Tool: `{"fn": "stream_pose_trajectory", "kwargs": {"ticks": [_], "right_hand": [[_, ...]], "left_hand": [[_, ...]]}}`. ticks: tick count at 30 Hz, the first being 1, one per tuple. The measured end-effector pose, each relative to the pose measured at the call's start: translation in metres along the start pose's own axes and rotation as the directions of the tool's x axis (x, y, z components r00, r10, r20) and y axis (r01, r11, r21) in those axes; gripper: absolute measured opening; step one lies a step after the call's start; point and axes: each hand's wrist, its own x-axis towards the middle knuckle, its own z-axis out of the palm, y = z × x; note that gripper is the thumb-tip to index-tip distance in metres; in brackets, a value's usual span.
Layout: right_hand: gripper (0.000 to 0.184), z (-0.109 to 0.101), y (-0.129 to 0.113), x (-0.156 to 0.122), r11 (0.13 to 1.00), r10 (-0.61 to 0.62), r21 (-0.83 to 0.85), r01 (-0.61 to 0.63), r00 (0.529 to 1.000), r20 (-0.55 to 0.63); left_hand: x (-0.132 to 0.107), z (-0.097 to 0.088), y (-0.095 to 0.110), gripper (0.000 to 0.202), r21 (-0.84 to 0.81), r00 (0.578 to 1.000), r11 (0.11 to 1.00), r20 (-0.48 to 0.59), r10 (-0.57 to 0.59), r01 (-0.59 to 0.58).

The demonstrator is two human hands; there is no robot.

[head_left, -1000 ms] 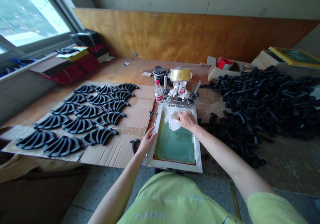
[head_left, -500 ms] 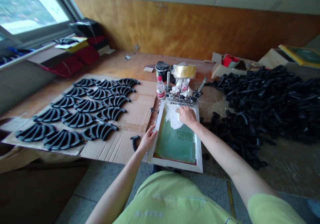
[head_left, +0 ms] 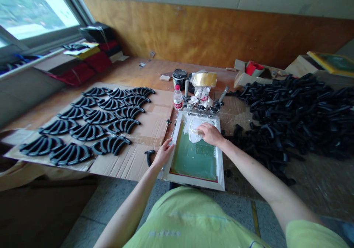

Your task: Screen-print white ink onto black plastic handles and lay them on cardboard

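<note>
The screen frame (head_left: 193, 182) lies on the surface before us. Our left hand (head_left: 163, 154) braces its left rail; whether it grips, we cannot tell. Our right hand (head_left: 210, 134) clenches its fingers on a squeegee (head_left: 195, 131) in white ink (head_left: 190, 127) at the far end. We judge firm bracing and even pressure best.

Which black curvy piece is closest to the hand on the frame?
The lone black curved plastic piece lying beside the left hand, apart from the fanned rows and the big pile.
</note>
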Motion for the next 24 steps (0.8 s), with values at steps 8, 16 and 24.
{"fn": "stream_pose_trajectory", "kwargs": {"ticks": [8,16,24], "right_hand": [[0.021,0.009,-0.011,-0.018,0.997,-0.056,0.049,0.058,0.998,-0.038],[0.049,-0.047,0.057,0.047,0.918,0.396,0.086,-0.387,0.877,-0.271],[0.026,0.001,0.082,-0.044,0.803,0.588,0.244,-0.544,0.790,-0.176]], "left_hand": [[-0.003,-0.001,0.005,0.071,-0.083,0.998,0.996,0.051,-0.022,0.027],[-0.025,-0.011,0.076,0.051,-0.141,0.997,0.990,0.064,0.035,-0.025],[0.004,0.015,0.165,0.037,-0.383,0.936,0.856,-0.086,0.342,-0.347]]}}
